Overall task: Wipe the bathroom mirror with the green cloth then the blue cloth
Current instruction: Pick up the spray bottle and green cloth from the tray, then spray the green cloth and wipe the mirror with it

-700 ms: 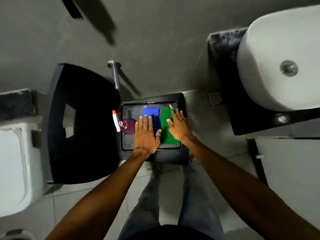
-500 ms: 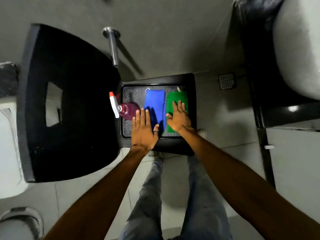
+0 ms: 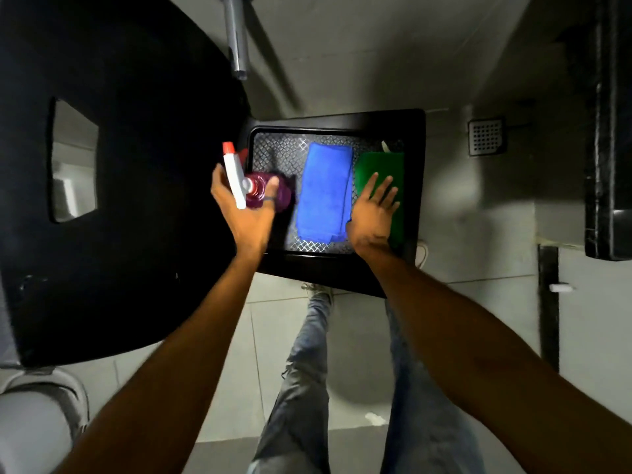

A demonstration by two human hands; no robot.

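Observation:
A folded green cloth [image 3: 383, 165] lies at the right end of a black tray [image 3: 415, 186] on a stool. A folded blue cloth [image 3: 325, 193] lies beside it in the middle. My right hand [image 3: 374, 210] rests flat on the green cloth with fingers spread. At the tray's left end stands a spray bottle [image 3: 270, 193] of purple liquid with a white and red trigger head. My left hand [image 3: 244, 206] curls around its neck, thumb on one side and fingers on the other. No mirror is in view.
A large black chair seat [image 3: 136, 165] fills the left side, touching the tray. A chrome pipe [image 3: 236, 39] juts from the wall above. A floor drain [image 3: 485, 136] lies to the right, a dark counter edge [image 3: 605, 131] at far right. My legs stand on the tiled floor below.
My left hand has moved left off the blue cloth and closed around the spray bottle. My right hand stays on the green cloth. The view has come closer to the tray.

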